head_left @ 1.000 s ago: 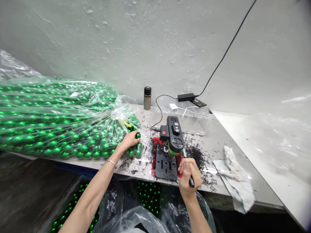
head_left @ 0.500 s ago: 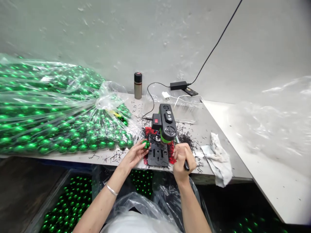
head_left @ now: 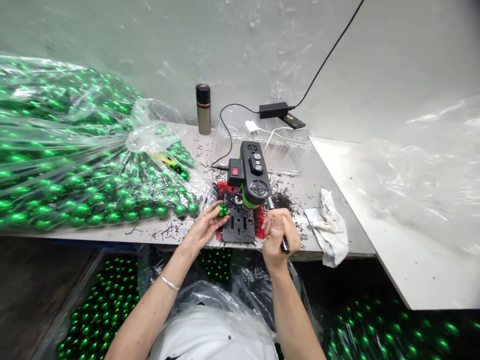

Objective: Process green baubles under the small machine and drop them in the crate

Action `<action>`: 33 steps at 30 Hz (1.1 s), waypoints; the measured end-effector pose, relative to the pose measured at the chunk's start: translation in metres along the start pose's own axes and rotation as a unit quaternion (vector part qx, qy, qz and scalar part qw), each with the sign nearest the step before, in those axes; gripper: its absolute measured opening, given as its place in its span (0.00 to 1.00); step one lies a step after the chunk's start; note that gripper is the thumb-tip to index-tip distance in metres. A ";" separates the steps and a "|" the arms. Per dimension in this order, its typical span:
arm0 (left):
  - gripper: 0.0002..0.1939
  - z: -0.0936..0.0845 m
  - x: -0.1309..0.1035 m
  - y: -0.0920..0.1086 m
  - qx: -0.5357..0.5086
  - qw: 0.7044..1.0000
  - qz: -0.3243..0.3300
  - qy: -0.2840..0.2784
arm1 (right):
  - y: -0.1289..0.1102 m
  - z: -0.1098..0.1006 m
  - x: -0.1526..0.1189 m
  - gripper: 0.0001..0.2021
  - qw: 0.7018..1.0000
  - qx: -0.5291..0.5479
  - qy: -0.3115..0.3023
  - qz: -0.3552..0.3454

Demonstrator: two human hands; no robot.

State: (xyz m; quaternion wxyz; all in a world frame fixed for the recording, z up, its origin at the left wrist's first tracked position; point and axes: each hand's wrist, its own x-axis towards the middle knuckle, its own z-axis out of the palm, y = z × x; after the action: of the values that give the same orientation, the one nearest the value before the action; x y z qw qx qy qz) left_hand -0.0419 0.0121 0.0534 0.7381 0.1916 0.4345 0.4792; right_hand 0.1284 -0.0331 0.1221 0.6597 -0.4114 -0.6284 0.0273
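Ball: shiny green, it was pinched at the left edge of the dark base plate, near the head of the machine; whether it touched the plate could not be told

Left hand: it grasped the ball between thumb and fingertips, and a silvery bracelet circled the wrist

Right hand: it was clenched around the lever, whose black end poked out below the fist and whose metal rod ran up beside the machine

Machine: black and green, it carried round vents and buttons on top and a red switch on the box at its left

Red layer: it showed on both sides of the base plate

Bag: clear and gathered at the neck, it bulged with green balls on the left of the table

Black scraps: they lay scattered over the tabletop, thickest just right of the machine

Cloth: white and stained, it lay crumpled at the right, hanging partly over the near edge

Bottle: it stood upright near the wall, its cap black

Adapter: black, it lay near the wall, with a white plug nearby

Floor level: more green balls sat below the table
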 end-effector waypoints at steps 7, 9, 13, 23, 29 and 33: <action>0.21 0.009 0.014 -0.031 0.258 0.948 0.186 0.036 | 0.001 -0.001 -0.001 0.17 1.000 -0.007 -0.001 -0.010; 0.20 0.010 0.014 -0.037 0.343 0.911 0.225 0.042 | 0.002 -0.001 -0.001 0.17 1.000 -0.010 -0.004 -0.016; 0.18 0.009 0.008 -0.040 0.484 0.829 0.276 0.048 | 0.004 -0.002 -0.004 0.16 1.000 -0.021 -0.008 -0.022; 0.14 0.016 0.008 -0.044 0.546 0.762 0.348 0.001 | 0.005 -0.003 -0.009 0.16 1.000 -0.019 -0.011 -0.007; 0.15 0.012 0.011 -0.048 0.532 0.766 0.362 0.000 | 0.016 0.000 -0.022 0.15 1.000 -0.001 -0.005 -0.023; 0.15 0.012 0.011 -0.049 0.528 0.768 0.362 -0.001 | 0.032 0.005 -0.038 0.16 0.998 -0.018 0.000 -0.068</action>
State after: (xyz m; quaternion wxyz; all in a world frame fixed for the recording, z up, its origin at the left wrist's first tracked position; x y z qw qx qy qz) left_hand -0.0041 0.0004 0.0209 0.2924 0.6947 0.5167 0.4061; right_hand 0.1320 -0.0303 0.0726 0.6525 -0.3795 -0.6553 -0.0288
